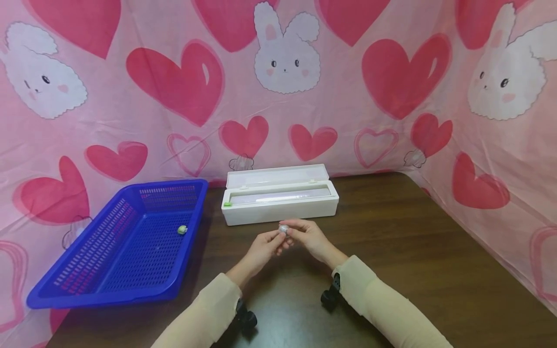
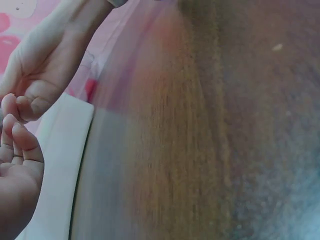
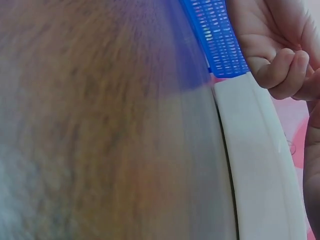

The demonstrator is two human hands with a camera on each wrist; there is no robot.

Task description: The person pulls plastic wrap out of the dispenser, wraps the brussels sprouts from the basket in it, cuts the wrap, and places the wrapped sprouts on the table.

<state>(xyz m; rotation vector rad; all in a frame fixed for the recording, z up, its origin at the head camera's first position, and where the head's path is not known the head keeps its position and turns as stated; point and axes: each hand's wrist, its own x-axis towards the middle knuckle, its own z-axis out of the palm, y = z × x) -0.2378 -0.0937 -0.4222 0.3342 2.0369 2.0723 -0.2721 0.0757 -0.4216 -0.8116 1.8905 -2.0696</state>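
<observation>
In the head view my left hand [image 1: 264, 246] and right hand [image 1: 311, 237] meet just in front of a long white box. Between their fingertips they pinch a small, round, whitish shiny thing [image 1: 284, 229]; its kind is too small to make out. The left wrist view shows my left hand [image 2: 20, 180] low at the edge, fingers curled, with the right hand [image 2: 50, 65] above it. From the right wrist, the left hand [image 3: 280, 50] appears at top right and part of the right hand [image 3: 314, 165] below. The held thing is mostly hidden in both wrist views.
The white box [image 1: 283, 211] has its lid [image 1: 278, 176] raised, a clear sheet across its top and a green slider [image 1: 227, 204] at the left end. Left of it stands a blue plastic basket [image 1: 174, 285] holding a small greenish round thing [image 1: 182, 229]. A brown wooden table [image 1: 391, 232] lies beneath.
</observation>
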